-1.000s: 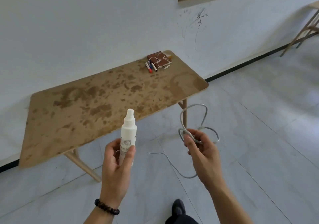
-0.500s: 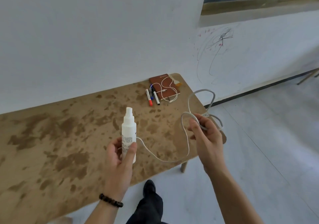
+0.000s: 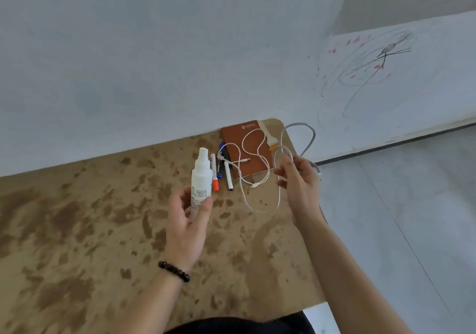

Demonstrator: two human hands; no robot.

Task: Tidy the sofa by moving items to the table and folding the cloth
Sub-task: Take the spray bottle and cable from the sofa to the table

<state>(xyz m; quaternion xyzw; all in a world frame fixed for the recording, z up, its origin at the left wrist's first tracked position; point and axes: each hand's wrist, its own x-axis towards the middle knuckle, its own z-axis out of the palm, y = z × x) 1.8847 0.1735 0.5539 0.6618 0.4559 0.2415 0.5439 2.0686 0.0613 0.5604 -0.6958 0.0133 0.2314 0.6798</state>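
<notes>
Bottle (image 3: 202,176) is gripped by the left hand (image 3: 186,228), cable (image 3: 313,134) by the right hand (image 3: 300,181), over the table (image 3: 77,230) at mid-frame, not yet set down. Notebook (image 3: 244,148) and pens (image 3: 221,169) already lie there. Cloth folding likely remains.

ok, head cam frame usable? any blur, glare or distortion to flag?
Head view: soft even light, no hard shadows, no glare on the table; mild overall blur, spray bottle label print unreadable, though the grey cable in the right hand stands out from the wall; wide-angle lens slightly bows the table's far edge.
</notes>
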